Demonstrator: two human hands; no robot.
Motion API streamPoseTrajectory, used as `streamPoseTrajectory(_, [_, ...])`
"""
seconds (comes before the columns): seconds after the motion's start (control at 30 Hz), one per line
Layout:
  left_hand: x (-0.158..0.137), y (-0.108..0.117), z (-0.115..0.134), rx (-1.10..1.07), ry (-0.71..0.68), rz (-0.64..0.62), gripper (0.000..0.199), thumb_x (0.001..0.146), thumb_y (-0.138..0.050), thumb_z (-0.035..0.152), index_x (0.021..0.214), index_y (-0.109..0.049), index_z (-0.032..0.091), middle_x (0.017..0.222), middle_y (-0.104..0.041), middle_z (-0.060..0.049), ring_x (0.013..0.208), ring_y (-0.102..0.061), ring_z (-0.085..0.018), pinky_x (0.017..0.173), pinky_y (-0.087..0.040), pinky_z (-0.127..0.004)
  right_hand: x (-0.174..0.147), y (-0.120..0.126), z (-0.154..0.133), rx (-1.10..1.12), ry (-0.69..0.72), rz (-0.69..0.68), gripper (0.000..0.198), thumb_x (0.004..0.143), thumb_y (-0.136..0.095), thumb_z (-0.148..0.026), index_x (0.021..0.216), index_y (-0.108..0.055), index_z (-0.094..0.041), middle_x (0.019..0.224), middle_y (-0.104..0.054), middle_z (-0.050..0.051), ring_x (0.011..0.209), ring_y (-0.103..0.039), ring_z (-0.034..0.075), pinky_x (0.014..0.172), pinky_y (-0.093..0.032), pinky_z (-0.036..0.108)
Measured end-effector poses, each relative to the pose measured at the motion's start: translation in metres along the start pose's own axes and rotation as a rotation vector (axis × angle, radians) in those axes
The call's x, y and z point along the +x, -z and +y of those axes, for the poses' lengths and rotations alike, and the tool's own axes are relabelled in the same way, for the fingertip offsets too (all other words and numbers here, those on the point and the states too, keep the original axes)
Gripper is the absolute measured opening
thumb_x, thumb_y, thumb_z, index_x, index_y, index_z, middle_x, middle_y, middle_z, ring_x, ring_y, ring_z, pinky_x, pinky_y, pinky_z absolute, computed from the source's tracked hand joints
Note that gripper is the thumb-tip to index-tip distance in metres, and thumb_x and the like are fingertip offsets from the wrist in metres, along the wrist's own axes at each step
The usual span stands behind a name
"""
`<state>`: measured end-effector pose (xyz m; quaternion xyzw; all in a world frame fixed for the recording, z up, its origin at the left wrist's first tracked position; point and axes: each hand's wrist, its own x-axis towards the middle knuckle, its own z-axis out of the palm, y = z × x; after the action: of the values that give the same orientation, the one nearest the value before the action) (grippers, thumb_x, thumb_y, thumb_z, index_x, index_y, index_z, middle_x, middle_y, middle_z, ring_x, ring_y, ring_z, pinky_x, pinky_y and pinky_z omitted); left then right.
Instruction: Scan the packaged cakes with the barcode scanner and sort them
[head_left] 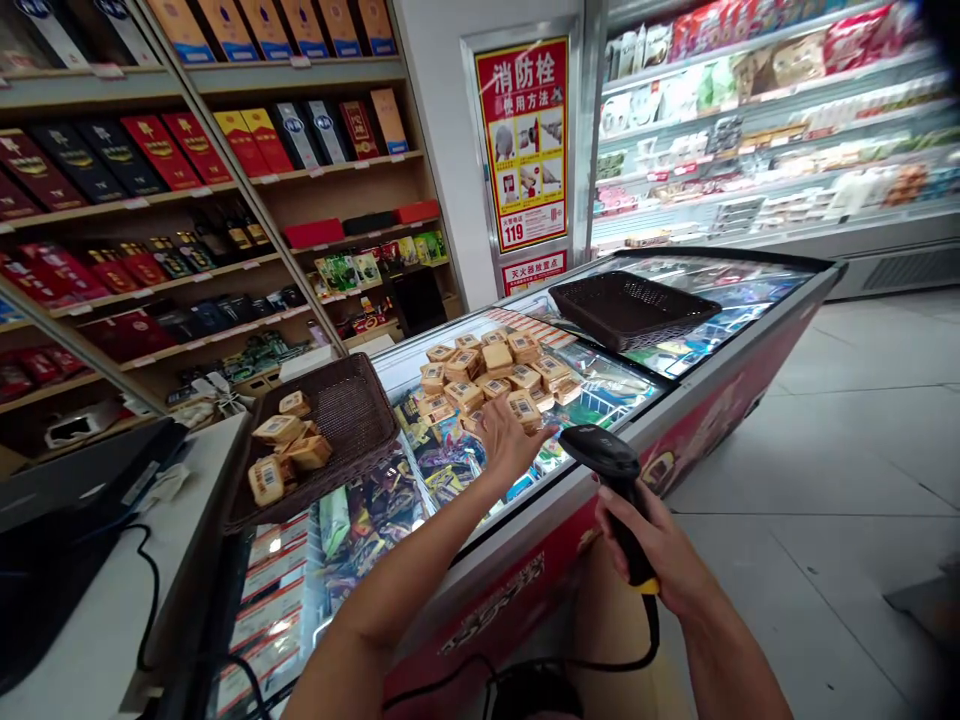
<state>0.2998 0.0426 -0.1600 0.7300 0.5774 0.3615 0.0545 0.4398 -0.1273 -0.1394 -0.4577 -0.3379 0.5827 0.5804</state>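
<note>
My right hand [656, 540] is wrapped round the grip of a black barcode scanner [600, 450], its head pointing left toward the freezer top. A cable runs down from the scanner's yellow-ringed base. My left hand [508, 440] reaches over the freezer's glass lid, thumb and fingers spread, at the near edge of a heap of small wrapped bread packs [495, 357]. One labelled pack [523, 408] lies right by its fingers; whether they touch it I cannot tell. To the left, several similar packs [307, 450] lie in a dark brown woven basket [349, 405].
A second dark woven basket [630, 305] sits farther along the chest freezer [720, 345]. At left is a white counter [191, 500] with a black device and cables. Shelves of boxed goods [315, 135] and a lit refrigerated display [750, 130] stand behind.
</note>
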Motion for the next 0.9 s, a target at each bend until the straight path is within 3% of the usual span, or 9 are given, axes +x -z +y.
streamPoseTrajectory(0.13, [0.004, -0.005, 0.003, -0.012, 0.035, 0.024, 0.081, 0.067, -0.079, 0.042, 0.131, -0.035, 0.019, 0.126, -0.054, -0.016, 0.123, -0.05, -0.035, 0.104, -0.034, -0.054, -0.001, 0.007, -0.001, 0.029, 0.0, 0.018, 0.045, 0.077, -0.073, -0.057, 0.098, -0.05, -0.024, 0.062, -0.053, -0.008, 0.033, -0.041, 0.006, 0.029, -0.034, 0.018])
streamPoseTrajectory(0.3, [0.009, 0.019, -0.025, -0.293, 0.024, 0.016, 0.078, 0.06, -0.078, 0.017, 0.126, -0.038, 0.02, 0.118, -0.06, -0.011, 0.11, -0.06, -0.028, 0.092, -0.049, -0.042, 0.001, -0.001, 0.002, 0.019, -0.013, -0.023, 0.044, 0.077, -0.072, -0.058, 0.097, -0.051, -0.024, 0.062, -0.053, -0.009, 0.033, -0.042, 0.006, 0.029, -0.034, 0.018])
streamPoseTrajectory(0.4, [0.002, 0.041, -0.05, -0.361, -0.013, 0.034, 0.08, 0.058, -0.076, 0.013, 0.128, -0.038, 0.021, 0.118, -0.06, -0.01, 0.107, -0.061, -0.026, 0.088, -0.053, -0.041, 0.003, -0.015, 0.007, 0.005, -0.024, -0.076, 0.043, 0.077, -0.072, -0.058, 0.089, -0.049, -0.024, 0.062, -0.053, -0.009, 0.033, -0.042, 0.005, 0.029, -0.035, 0.018])
streamPoseTrajectory(0.6, [-0.031, 0.087, -0.096, -0.303, -0.118, 0.043, 0.068, 0.06, -0.071, 0.009, 0.12, -0.043, 0.023, 0.14, -0.048, -0.012, 0.12, -0.056, -0.026, 0.092, -0.053, -0.041, 0.002, -0.058, 0.019, -0.038, -0.084, -0.226, 0.046, 0.075, -0.072, -0.06, 0.087, -0.046, -0.024, 0.06, -0.053, -0.01, 0.032, -0.041, 0.005, 0.029, -0.032, 0.017])
streamPoseTrajectory(0.9, [-0.069, 0.137, -0.126, -0.277, -0.013, 0.035, 0.084, 0.062, -0.068, 0.008, 0.137, -0.034, 0.024, 0.124, -0.059, -0.008, 0.116, -0.059, -0.023, 0.095, -0.052, -0.04, -0.004, -0.102, 0.034, -0.08, -0.142, -0.395, 0.047, 0.075, -0.073, -0.059, 0.088, -0.045, -0.024, 0.056, -0.05, -0.011, 0.031, -0.041, 0.006, 0.03, -0.034, 0.018])
